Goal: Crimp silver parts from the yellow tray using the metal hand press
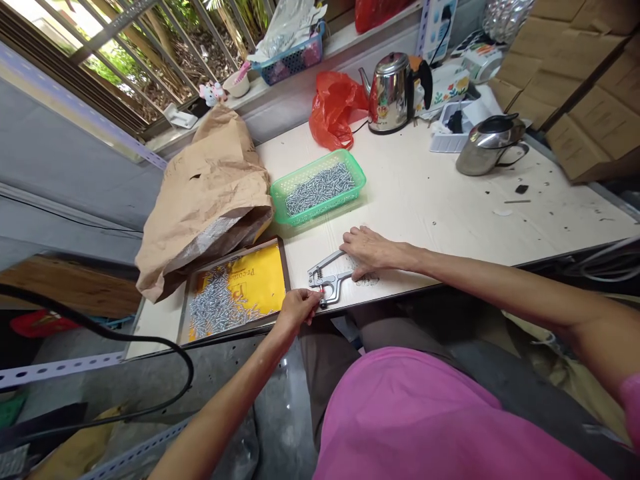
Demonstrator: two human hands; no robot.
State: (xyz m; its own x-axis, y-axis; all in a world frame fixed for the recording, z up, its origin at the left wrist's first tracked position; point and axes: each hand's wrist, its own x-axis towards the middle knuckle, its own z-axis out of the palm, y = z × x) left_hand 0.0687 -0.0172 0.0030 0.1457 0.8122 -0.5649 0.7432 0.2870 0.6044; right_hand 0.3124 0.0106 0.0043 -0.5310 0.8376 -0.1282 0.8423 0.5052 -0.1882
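Silver hand pliers point(333, 285) with a spring and a red bit near the jaws lie flat at the table's front edge. My right hand point(373, 250) is closed over the ends of both handles, which are spread apart. At the jaws, my left hand point(300, 307) is pinched, its fingertips touching the tool's head; whatever is between them is too small to make out. Left of the pliers is a shallow tray point(284, 267) with a yellow sheet and many small shiny metal pieces point(215, 310). Similar metal pieces point(320, 190) fill a green basket point(317, 218) farther back.
A crumpled brown paper bag point(210, 193) stands behind the tray. Toward the back are a red plastic bag point(335, 110) and a steel kettle point(389, 93). A metal jug point(483, 147) and cardboard boxes point(570, 73) stand at the right. A black cable point(175, 343) loops at the left.
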